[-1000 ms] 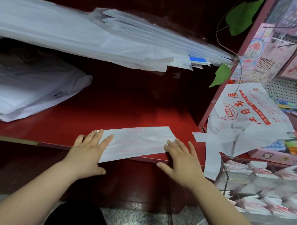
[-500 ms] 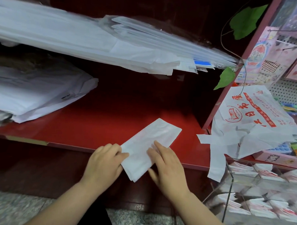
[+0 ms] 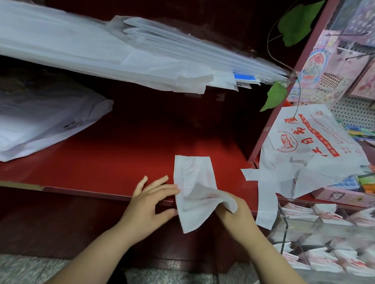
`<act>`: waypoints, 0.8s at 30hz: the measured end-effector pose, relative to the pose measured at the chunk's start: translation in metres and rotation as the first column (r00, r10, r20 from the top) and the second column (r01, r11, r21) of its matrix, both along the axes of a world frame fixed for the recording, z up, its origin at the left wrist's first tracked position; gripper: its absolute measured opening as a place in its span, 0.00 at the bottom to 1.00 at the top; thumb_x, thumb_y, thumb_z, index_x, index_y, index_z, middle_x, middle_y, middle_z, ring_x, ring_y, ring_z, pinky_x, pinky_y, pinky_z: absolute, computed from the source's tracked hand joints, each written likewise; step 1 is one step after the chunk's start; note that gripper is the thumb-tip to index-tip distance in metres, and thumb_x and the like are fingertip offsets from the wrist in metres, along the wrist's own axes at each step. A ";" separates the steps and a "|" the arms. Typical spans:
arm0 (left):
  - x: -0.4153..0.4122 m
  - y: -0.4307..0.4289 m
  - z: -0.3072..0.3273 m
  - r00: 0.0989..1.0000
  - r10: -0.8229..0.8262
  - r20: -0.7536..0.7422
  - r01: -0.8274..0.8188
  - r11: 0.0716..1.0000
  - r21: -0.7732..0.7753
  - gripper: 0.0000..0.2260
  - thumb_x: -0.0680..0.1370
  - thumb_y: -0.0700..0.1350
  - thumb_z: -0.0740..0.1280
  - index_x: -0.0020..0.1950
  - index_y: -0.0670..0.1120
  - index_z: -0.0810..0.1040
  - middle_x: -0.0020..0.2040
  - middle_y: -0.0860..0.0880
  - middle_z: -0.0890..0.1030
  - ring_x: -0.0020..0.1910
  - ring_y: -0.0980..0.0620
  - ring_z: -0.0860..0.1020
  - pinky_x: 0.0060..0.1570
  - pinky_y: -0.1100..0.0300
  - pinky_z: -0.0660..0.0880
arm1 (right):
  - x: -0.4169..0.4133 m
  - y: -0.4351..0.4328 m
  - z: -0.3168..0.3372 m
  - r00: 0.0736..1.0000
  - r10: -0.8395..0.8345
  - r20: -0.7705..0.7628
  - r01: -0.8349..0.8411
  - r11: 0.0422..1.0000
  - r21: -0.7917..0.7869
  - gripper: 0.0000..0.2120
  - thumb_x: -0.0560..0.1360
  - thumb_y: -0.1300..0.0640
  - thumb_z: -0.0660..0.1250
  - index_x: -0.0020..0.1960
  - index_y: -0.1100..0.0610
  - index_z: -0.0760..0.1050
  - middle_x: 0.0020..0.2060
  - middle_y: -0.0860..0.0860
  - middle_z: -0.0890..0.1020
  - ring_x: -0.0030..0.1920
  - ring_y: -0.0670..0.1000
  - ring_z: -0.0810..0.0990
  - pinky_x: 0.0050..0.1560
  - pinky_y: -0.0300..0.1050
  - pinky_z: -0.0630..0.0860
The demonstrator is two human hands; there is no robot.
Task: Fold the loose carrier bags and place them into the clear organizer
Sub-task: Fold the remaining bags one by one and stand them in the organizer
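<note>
A red shelf (image 3: 118,160) is seen across most of the view, with a broad stack of white sheets (image 3: 100,53) laid on the level above it and a second white pile (image 3: 34,119) kept at its left end. At the right, beyond the shelf's upright, loose bags (image 3: 309,150) are heaped with their handles trailing over the edge. They are printed in red with large characters seen turned sideways, a round emblem of an open book, and a band of small text that cannot be read. Below them a clear organizer (image 3: 285,226) is placed, and folded bags (image 3: 327,257) are packed in its compartments. The bag (image 3: 193,184) being worked on is folded into a long white strip with faint red print showing through. Its long axis is pointed away from the person, the far end is laid flat on the shelf, and the near end is hung over the front edge. The left hand (image 3: 146,206) is held at the strip's left edge, its fingers (image 3: 170,189) straight and spread, with the tips touching that edge. The right hand (image 3: 237,215) is set at the near right corner, which is lifted and draped over its curled fingers, so that the corner is gripped and the fingertips are hidden. Two green leaves (image 3: 275,98) are hung by the upright.
</note>
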State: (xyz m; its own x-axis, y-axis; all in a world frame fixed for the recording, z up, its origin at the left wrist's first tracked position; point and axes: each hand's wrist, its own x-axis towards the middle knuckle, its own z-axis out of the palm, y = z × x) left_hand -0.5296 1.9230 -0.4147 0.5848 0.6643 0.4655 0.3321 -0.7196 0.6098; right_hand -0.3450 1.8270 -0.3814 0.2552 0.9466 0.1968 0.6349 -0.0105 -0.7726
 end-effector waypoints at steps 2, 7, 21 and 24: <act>0.013 0.005 0.003 0.996 0.056 0.076 -0.055 0.998 -0.019 0.22 0.63 0.63 0.56 0.53 0.59 0.75 0.53 0.69 0.72 0.62 0.76 0.55 0.64 0.75 0.36 | 0.003 0.004 0.003 0.999 -0.026 -0.034 0.027 0.999 0.024 0.09 0.76 0.64 0.62 0.45 0.54 0.80 0.38 0.45 0.84 0.44 0.41 0.80 0.44 0.35 0.73; 0.034 0.003 0.000 0.931 0.310 0.191 -0.306 0.951 -0.055 0.22 0.64 0.64 0.57 0.33 0.49 0.82 0.32 0.67 0.74 0.46 0.77 0.69 0.63 0.76 0.46 | 0.012 0.025 0.009 0.982 -0.167 -0.085 0.165 0.986 -0.027 0.07 0.76 0.59 0.64 0.46 0.62 0.78 0.41 0.54 0.82 0.43 0.51 0.80 0.37 0.31 0.70; 0.022 0.000 0.011 0.940 0.287 0.185 -0.210 0.913 -0.350 0.23 0.70 0.42 0.72 0.51 0.63 0.62 0.36 0.60 0.80 0.48 0.71 0.72 0.49 0.66 0.63 | 0.008 0.093 0.018 0.959 -0.210 0.191 0.278 0.832 -0.480 0.18 0.70 0.50 0.69 0.28 0.55 0.64 0.27 0.50 0.69 0.32 0.52 0.69 0.37 0.42 0.65; 0.015 0.002 0.013 0.954 0.226 0.199 -0.130 0.906 -0.403 0.26 0.69 0.40 0.73 0.50 0.65 0.63 0.32 0.59 0.80 0.51 0.68 0.73 0.59 0.64 0.63 | 0.001 0.092 0.020 0.921 -0.227 0.318 0.362 0.803 -0.474 0.20 0.69 0.48 0.68 0.28 0.55 0.62 0.26 0.48 0.66 0.27 0.49 0.65 0.30 0.41 0.61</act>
State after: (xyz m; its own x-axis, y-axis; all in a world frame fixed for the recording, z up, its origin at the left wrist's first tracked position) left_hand -0.5142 1.9253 -0.4017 0.3451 0.9005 0.2647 0.2456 -0.3588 0.9005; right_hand -0.3439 1.9186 -0.3619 0.5483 0.8106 -0.2055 0.6945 -0.5783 -0.4281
